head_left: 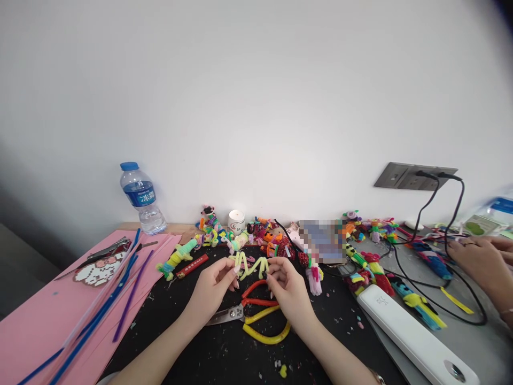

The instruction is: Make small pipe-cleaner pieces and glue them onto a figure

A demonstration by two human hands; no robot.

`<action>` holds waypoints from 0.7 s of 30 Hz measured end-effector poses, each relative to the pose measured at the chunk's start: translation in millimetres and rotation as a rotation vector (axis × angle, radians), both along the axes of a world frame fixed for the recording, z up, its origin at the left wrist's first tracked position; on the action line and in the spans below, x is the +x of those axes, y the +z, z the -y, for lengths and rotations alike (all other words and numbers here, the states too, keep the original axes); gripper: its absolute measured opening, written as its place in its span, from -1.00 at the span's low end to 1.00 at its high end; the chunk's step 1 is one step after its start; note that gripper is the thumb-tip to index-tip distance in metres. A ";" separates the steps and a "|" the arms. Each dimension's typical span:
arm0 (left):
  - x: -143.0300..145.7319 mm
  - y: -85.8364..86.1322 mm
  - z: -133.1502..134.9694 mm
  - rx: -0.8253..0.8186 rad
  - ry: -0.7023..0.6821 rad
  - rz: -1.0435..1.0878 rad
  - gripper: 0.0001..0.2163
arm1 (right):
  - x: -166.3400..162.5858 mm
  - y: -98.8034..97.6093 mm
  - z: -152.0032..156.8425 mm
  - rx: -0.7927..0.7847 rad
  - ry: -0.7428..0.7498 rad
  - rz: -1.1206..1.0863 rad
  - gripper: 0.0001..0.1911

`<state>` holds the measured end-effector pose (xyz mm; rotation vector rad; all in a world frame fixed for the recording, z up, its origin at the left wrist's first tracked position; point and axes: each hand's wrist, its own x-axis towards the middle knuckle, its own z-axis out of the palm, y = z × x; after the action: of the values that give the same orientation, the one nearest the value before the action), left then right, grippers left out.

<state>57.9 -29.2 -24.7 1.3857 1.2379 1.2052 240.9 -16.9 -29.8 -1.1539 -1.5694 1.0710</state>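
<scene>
A pale yellow-green pipe cleaner point(249, 267), bent into a zigzag, stretches between my two hands above the black mat. Its left end is pinched in the fingers of my left hand point(218, 283). At the other end, the fingers of my right hand point(286, 289) close on it. Just below lie scissors point(266, 338) with one red and one yellow handle, their blades pointing left and partly behind my left wrist. A red utility knife point(192, 266) rests to the left of my left hand.
Pipe-cleaner dolls point(371, 267) crowd the back and right. Pink sheets point(36, 331) with blue pipe cleaners point(96, 315) lie left, near a water bottle point(142, 198). A white device point(412, 331) and black cables point(430, 286) are right, beside another person's hand point(475, 262).
</scene>
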 end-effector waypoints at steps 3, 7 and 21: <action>-5.0 -4.1 -4.3 0.008 0.124 0.040 -0.82 | 0.6 6.2 7.0 0.117 0.027 0.340 -0.73; -12.4 -9.2 -11.3 -0.020 0.296 0.187 -0.77 | 0.8 19.8 18.0 0.282 0.288 0.743 -0.76; -25.1 -8.6 -21.9 -0.029 0.465 0.500 -0.72 | 18.7 27.4 9.4 0.143 0.347 0.976 -0.84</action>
<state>32.8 -7.3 -33.3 0.7142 1.2321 1.7144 259.7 -26.4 -2.4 -1.4293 -2.6245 0.5721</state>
